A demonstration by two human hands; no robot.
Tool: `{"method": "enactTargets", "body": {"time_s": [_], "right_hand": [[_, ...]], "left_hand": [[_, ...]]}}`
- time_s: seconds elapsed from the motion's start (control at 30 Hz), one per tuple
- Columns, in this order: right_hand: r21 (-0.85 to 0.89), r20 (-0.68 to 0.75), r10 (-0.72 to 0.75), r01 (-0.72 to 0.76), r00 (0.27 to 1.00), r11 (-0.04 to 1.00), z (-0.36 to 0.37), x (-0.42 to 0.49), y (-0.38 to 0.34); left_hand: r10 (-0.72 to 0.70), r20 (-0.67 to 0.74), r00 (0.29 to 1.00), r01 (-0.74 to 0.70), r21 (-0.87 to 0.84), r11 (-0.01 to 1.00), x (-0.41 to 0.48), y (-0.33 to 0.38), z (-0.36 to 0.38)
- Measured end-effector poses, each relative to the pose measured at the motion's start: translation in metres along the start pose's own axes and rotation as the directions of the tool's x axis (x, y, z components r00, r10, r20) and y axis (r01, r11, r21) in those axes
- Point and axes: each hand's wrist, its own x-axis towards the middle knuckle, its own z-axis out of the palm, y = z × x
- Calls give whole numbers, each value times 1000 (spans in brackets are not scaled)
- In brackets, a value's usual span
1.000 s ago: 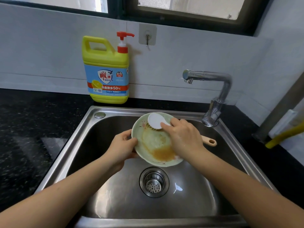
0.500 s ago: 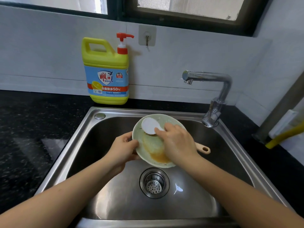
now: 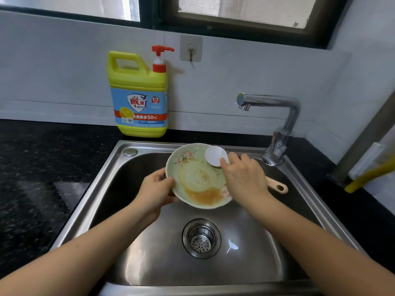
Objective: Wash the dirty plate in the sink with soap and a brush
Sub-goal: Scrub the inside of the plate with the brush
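The plate (image 3: pixel 198 176) is held tilted over the sink (image 3: pixel 111 180) by the left hand (image 3: pixel 157 190), whose fingers are clamped on its left rim. Orange residue is pooled at the near, lower edge. The brush (image 3: pixel 215 155) is gripped by the right hand (image 3: pixel 243 178), its head pressed at the far right rim, handle pointing right. The residue is judged to lie nearer than the brush head.

**Readable print: only on the soap bottle**

The yellow soap bottle (image 3: pixel 139 97), standing beyond the left hand (image 3: pixel 156 189) against the wall, has a blue label with large Chinese characters in a shield, an orange-slice picture, and a red band ending in "50%". The smaller print is too blurred to read.
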Motion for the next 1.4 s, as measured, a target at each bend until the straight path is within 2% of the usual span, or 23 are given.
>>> {"method": "enactTargets", "body": {"time_s": [0.07,0.13,0.27,0.4,0.53,0.7,0.73,0.83,0.93,1.07,1.17,1.23,1.33,1.4], "right_hand": [[-15,55,-26,27,998,1000,-5,-6,3],[-7,182,-54,56,982,998,-13,-14,5],[147,379,-106,53,919,988,-30,-30,11],[389,413,-183,9,892,921,-46,-33,-7],[549,349,-166,-58,922,834,-40,-20,-30],[448,192,-65,-29,979,894,-19,11,-35],[417,123,-56,-1,991,909,-15,15,-33],[256,17,-23,18,1000,966,-6,22,-21],[94,52,-24,19,998,995,-1,17,-4],[-36,88,-83,87,993,996,0,2,17],[-33,192,-126,135,973,990,-10,-9,16],[32,291,-152,149,945,988,-15,-17,13],[39,278,-58,49,959,998,-20,-14,8],[111,243,15,-43,970,993,-22,-5,1]], "left_hand": [[14,-7,1000,-14,10,1000,-1,-1,1],[24,-12,1000,-24,20,1000,-3,-2,3],[41,-42,998,-40,8,999,-3,0,2],[21,-56,998,-22,-16,1000,-4,0,4],[13,-16,1000,-13,-52,999,-7,1,5],[-27,34,999,29,-61,998,-7,-1,7],[-35,33,999,37,-69,997,-7,0,6],[-41,27,999,43,-77,996,-5,1,5],[-33,0,999,33,-54,998,-4,1,3],[5,-30,1000,-5,10,1000,-4,0,2],[19,-37,999,-18,11,1000,-6,0,3],[28,-45,999,-28,-1,1000,-6,0,4],[23,-30,999,-25,-47,999,-5,0,5],[15,1,1000,-15,-84,996,-5,-1,6]]}}
